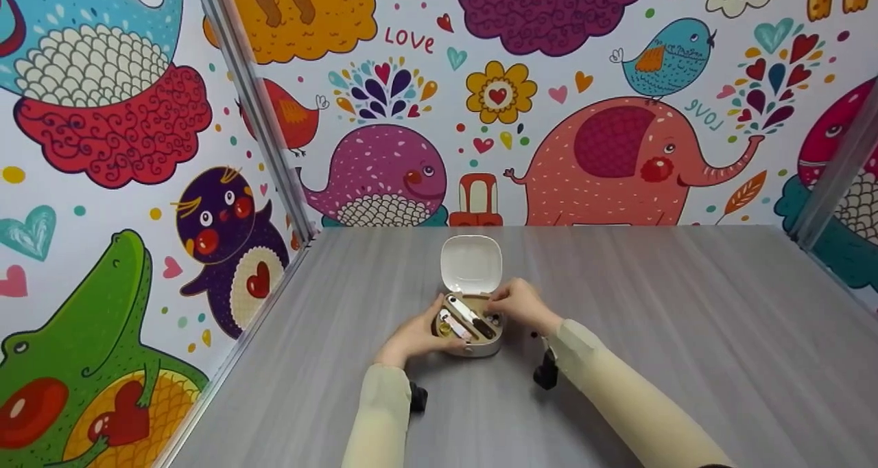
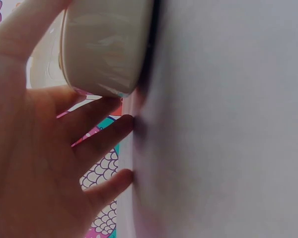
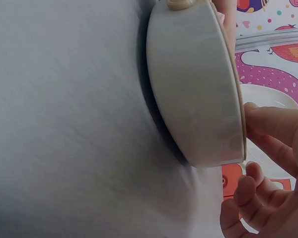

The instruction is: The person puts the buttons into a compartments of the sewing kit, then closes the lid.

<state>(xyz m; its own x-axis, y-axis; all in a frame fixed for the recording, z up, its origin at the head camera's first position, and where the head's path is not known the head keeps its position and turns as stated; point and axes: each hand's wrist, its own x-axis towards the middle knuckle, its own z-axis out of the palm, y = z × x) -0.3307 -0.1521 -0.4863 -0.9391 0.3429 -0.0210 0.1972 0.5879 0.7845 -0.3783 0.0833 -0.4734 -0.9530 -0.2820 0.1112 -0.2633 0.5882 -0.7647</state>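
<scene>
A small off-white case (image 1: 484,349) stands on the table with its hinged lid (image 1: 471,262) raised at the back. Its tan inside is divided into compartments. A slim white-and-black tool (image 1: 470,316) lies slantwise across the middle. Left of that tool is a white-and-pink piece (image 1: 454,324), with a small gold-coloured item (image 1: 445,329) beside it. My left hand (image 1: 413,336) holds the case from the left, thumb at the front and fingers round the side. My right hand (image 1: 521,305) reaches over the right rim, fingertips inside the back right compartment; whatever they touch is hidden.
The grey table (image 1: 357,283) extends round the case on all sides. Behind it rises a wall (image 1: 480,159) printed with cartoon animals, and another printed panel (image 1: 158,248) stands at the left. Black devices (image 1: 547,370) hang under both wrists.
</scene>
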